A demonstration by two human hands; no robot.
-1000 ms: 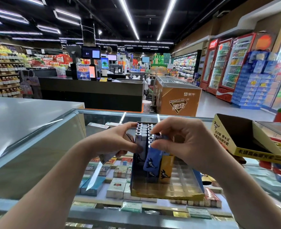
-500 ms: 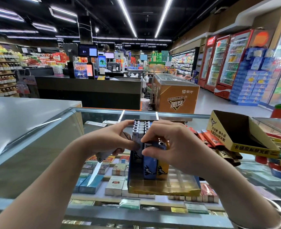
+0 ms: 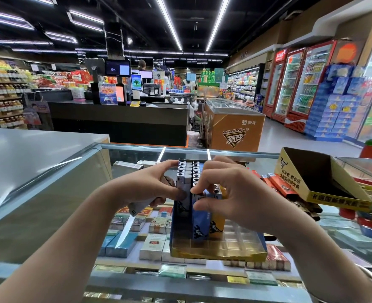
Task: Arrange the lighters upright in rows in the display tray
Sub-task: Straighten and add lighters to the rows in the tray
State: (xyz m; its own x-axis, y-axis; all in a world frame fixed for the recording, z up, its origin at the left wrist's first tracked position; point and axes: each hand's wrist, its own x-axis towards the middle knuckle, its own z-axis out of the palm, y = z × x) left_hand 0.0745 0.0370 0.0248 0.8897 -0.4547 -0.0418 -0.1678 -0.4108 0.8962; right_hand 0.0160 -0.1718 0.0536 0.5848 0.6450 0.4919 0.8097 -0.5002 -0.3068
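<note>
Centre of frame: the right hand, fingers pinching, has now pressed a blue plastic lighter upright into the clear-fronted gold display tray on the glass counter; the left hand grips the row's end lighter. The third row is begun.

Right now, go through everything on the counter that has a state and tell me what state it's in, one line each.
Display tray: on the glass counter, partly filled, near slots bare.
Lighters: upright in rows at the tray's left.
Left hand: grips a spare lighter, thumb against the row.
Right hand: fingertips pinching a blue lighter.
Yellow box: open, tilted.
</note>
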